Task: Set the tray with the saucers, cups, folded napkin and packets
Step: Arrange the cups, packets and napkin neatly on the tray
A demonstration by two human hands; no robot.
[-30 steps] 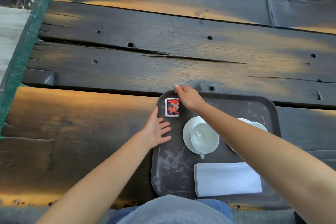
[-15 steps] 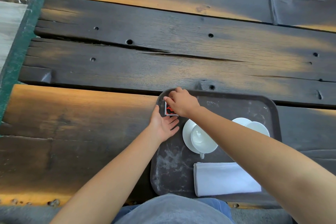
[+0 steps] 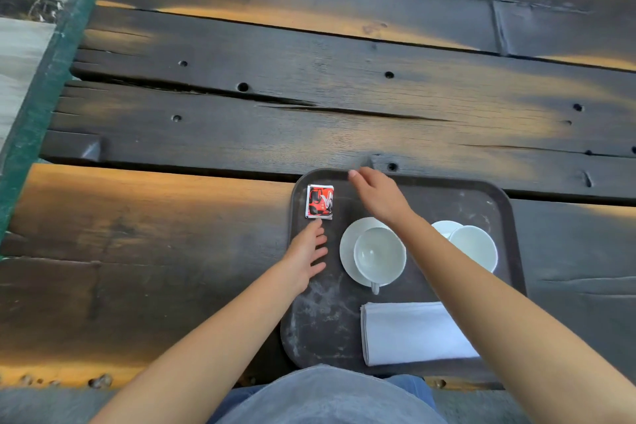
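Observation:
A dark tray [image 3: 481, 193] lies at the table's near edge. In its far-left corner sits a red, black and white stack of packets [image 3: 319, 201]. A white cup [image 3: 379, 255] stands on a white saucer [image 3: 351, 241] in the middle, and a second cup [image 3: 474, 247] on its saucer [image 3: 444, 227] is partly hidden by my right arm. A folded white napkin [image 3: 413, 334] lies at the near side. My left hand [image 3: 307, 255] is open, a fingertip touching the packets' near edge. My right hand [image 3: 377, 194] hovers open just right of the packets, holding nothing.
The table is dark weathered wooden planks [image 3: 309, 113] with gaps, cracks and holes. A green edge [image 3: 41, 86] and tiled floor run along the left. My lap in grey and blue cloth [image 3: 327, 396] is at the bottom.
My right hand was over the packets half a second ago and has lifted off to the right, leaving them uncovered. My left hand has drawn back a little toward me.

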